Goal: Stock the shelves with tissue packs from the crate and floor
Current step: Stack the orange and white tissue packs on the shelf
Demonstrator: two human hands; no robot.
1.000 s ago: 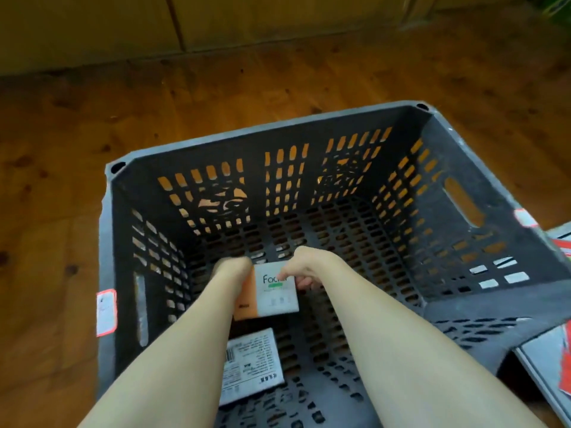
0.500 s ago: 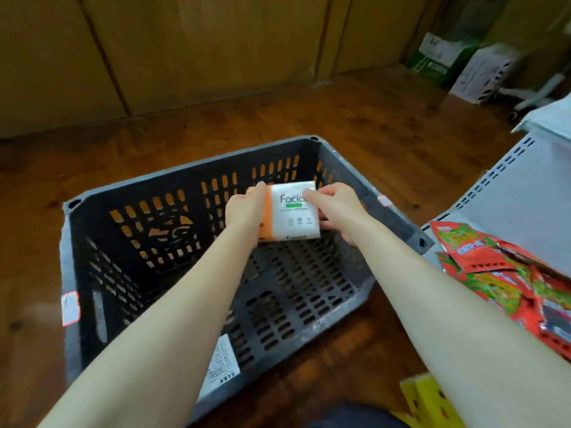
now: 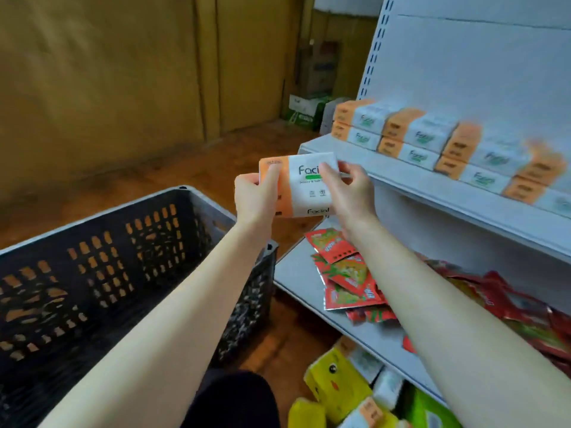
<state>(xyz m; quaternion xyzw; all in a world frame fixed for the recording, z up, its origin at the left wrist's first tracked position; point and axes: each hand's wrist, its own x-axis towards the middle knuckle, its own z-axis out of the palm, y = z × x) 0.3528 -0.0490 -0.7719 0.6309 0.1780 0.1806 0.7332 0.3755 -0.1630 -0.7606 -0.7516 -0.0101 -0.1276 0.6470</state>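
Observation:
A white and orange tissue pack (image 3: pixel 301 193) is held in the air between both hands, just left of the white shelf (image 3: pixel 432 188). My left hand (image 3: pixel 255 197) grips its orange end, and my right hand (image 3: pixel 349 193) grips its right side. Several matching tissue packs (image 3: pixel 426 140) stand stacked in two layers along that shelf. The dark grey slotted crate (image 3: pixel 129 257) sits on the floor at lower left, below my left forearm.
Red snack packets (image 3: pixel 349 279) lie on the lower shelf under my right arm. Yellow packs (image 3: pixel 336 384) and more tissue packs lie on the floor at the bottom. Cardboard boxes (image 3: pixel 304 109) stand by the wooden wall behind the shelf end.
Both hands lifted the tissue pack out of the crate and carried it up and to the right, toward the shelf. The view swung from the crate to the shelves.

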